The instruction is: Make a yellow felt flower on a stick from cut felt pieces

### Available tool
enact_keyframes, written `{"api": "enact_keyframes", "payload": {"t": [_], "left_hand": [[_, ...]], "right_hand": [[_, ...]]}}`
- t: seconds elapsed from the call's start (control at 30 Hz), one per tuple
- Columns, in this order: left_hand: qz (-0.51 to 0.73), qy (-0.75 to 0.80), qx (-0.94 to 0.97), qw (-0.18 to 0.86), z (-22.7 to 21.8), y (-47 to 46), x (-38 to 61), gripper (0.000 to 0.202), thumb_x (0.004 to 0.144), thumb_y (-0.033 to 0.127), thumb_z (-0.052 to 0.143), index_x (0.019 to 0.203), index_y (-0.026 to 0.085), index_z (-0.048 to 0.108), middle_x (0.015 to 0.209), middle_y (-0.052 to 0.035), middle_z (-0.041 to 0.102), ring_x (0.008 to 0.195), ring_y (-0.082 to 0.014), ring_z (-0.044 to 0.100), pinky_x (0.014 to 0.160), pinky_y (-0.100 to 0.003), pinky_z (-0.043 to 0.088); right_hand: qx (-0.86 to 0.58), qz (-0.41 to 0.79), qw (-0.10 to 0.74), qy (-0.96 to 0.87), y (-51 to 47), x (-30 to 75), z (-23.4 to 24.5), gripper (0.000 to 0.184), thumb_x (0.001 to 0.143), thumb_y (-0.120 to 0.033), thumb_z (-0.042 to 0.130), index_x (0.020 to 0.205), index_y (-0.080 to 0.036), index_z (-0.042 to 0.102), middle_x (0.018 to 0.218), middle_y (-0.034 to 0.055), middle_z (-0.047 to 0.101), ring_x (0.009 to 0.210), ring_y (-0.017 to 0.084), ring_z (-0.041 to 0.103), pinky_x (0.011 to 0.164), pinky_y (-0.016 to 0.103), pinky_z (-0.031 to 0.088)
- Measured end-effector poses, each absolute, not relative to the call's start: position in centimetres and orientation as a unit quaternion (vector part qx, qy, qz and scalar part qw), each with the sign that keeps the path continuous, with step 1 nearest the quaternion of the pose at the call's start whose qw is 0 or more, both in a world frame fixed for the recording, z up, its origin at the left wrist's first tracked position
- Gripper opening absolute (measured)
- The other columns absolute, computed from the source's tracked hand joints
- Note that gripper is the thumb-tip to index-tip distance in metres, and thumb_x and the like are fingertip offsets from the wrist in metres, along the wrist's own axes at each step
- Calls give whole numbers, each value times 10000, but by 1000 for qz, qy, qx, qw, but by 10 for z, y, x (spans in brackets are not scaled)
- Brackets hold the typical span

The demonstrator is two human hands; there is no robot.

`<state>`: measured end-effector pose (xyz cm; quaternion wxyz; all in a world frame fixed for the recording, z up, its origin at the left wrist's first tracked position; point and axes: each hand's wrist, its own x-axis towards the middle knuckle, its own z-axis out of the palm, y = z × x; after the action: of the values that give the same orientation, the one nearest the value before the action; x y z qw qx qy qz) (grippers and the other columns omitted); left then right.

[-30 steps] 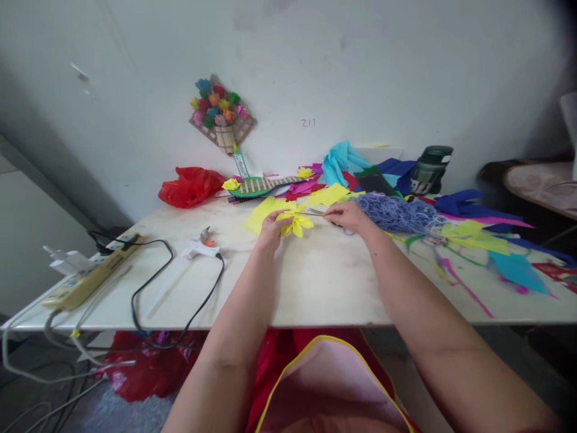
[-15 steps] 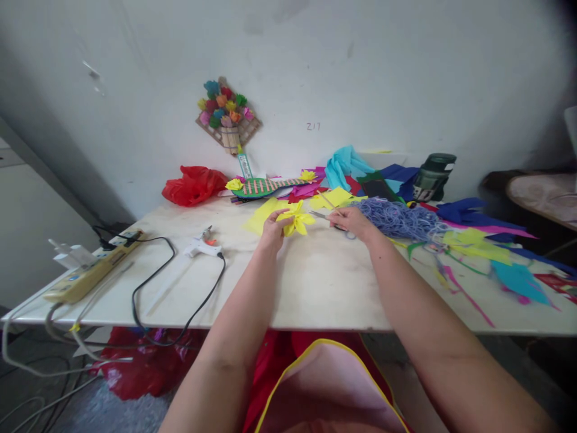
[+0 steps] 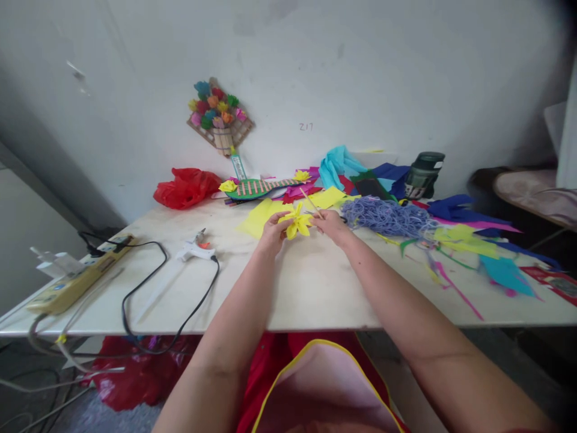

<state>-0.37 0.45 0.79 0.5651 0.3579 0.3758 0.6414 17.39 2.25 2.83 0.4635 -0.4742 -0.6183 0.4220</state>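
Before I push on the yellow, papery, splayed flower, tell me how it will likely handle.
The yellow, papery flower is probably light: the bare left hand seems to hold it at one side only. Its thin-looking, splayed petals would likely bend and might crease.

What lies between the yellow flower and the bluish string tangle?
In the head view, the right hand lies between the yellow flower and the bluish string tangle, with a thin stick and partly hidden scissors in its grip.
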Motion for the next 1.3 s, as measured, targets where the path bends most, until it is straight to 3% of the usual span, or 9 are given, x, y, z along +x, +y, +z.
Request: {"api": "enact_keyframes", "payload": {"t": [0.27, 0.43, 0.7, 0.9, 1.0, 1.13, 1.3], "left_hand": [[610, 409, 367, 571, 9, 7, -4, 480, 595, 557, 876, 778, 185, 633, 738, -45, 699, 736, -218, 708, 660, -325, 568], [625, 451, 358, 526, 8, 8, -7, 547, 559, 509, 909, 873, 232, 557, 694, 17, 680, 572, -152, 640, 546, -252, 470], [602, 428, 404, 540, 7, 3, -7, 729, 524, 397, 934, 1129, 232, 563, 746, -31, 749, 677, -211, 706, 620, -284, 480], [579, 425, 452, 529, 6, 1, -6, 603, 512, 256, 887, 1067, 211, 655, 683, -15, 722, 603, -169, 651, 594, -267, 442], [583, 425, 457, 520, 4, 3, -7, 545, 507, 223, 875, 1022, 202, 696, 648, -4, 697, 591, -160, 639, 578, -254, 425], [586, 427, 455, 516, 3, 3, -6, 505, 519, 227, 870, 1000, 200, 718, 655, -10, 709, 591, -166, 641, 572, -256, 430], [585, 400, 458, 535, 7, 0, -3, 423, 501, 206, 842, 906, 194, 720, 738, -39, 745, 649, -186, 669, 626, -288, 492]], "right_hand": [[-467, 436, 504, -580, 28, 176, 30, 242, 668, -319, 769, 663, -210, 553, 502, -81, 489, 427, 69, 376, 438, 221, 307], [-473, 444, 502, -572, 28, 176, 29, 120, 642, -198, 698, 737, -193, 626, 527, -70, 557, 452, 68, 401, 456, 203, 327], [-446, 463, 444, -623, 24, 176, 28, 113, 626, -177, 748, 715, -172, 679, 556, -43, 631, 518, 96, 533, 489, 193, 405], [-446, 439, 439, -644, 25, 175, 26, 98, 648, -152, 722, 743, -177, 723, 588, -29, 659, 592, 133, 622, 565, 218, 489], [-433, 413, 453, -661, 29, 176, 22, 134, 652, -172, 716, 782, -184, 747, 546, -54, 601, 591, 139, 619, 594, 237, 513], [-416, 370, 469, -685, 34, 177, 17, 195, 663, -203, 714, 850, -191, 769, 510, -88, 523, 558, 129, 571, 607, 246, 494], [-434, 319, 459, -707, 35, 174, 14, 221, 684, -200, 714, 895, -193, 778, 568, -66, 581, 574, 123, 558, 578, 231, 427]]}}
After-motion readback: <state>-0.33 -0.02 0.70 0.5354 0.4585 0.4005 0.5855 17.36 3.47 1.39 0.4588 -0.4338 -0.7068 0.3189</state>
